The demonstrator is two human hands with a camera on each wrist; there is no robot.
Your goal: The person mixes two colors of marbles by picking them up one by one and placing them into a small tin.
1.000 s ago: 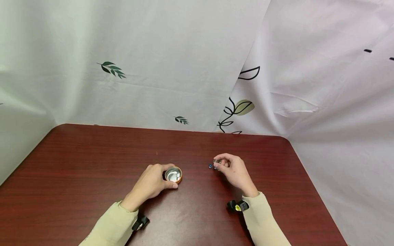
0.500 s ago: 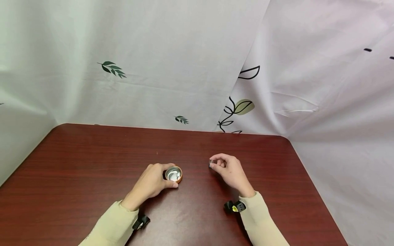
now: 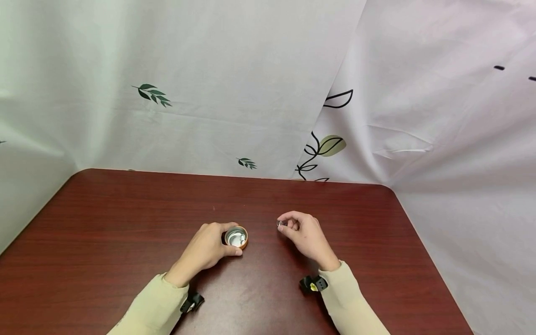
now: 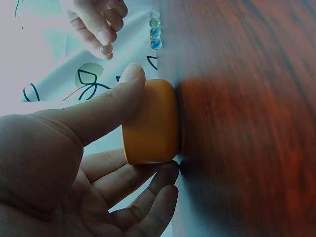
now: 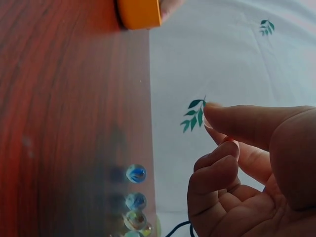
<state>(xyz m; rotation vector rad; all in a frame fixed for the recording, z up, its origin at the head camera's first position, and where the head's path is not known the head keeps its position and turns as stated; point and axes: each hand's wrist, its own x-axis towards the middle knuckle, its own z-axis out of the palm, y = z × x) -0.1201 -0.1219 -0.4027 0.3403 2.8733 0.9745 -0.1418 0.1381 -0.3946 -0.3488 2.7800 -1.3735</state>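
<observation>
My left hand [image 3: 207, 246] grips a small round orange tin [image 4: 153, 123], thumb on one side and fingers on the other. The tin stands upright with its open top up, and its silver inside [image 3: 236, 237] shows in the head view. To the right of it, my right hand [image 3: 307, 235] pinches a clear glass marble [image 4: 106, 50] between thumb and fingertips, raised above the tabletop. Several more glass marbles lie in a row on the table, among them a blue-swirled marble [image 5: 136, 173]; the right hand hides them in the head view.
The dark red wooden table [image 3: 138, 209] has rounded far corners. A white curtain [image 3: 209, 93] with leaf prints hangs behind it and along its sides. Black straps with small devices sit at both wrists, such as the right wrist device [image 3: 314, 284].
My right hand has moved left from above the marbles, toward the tin, with a marble between its fingertips. The left hand and tin have stayed in place.
</observation>
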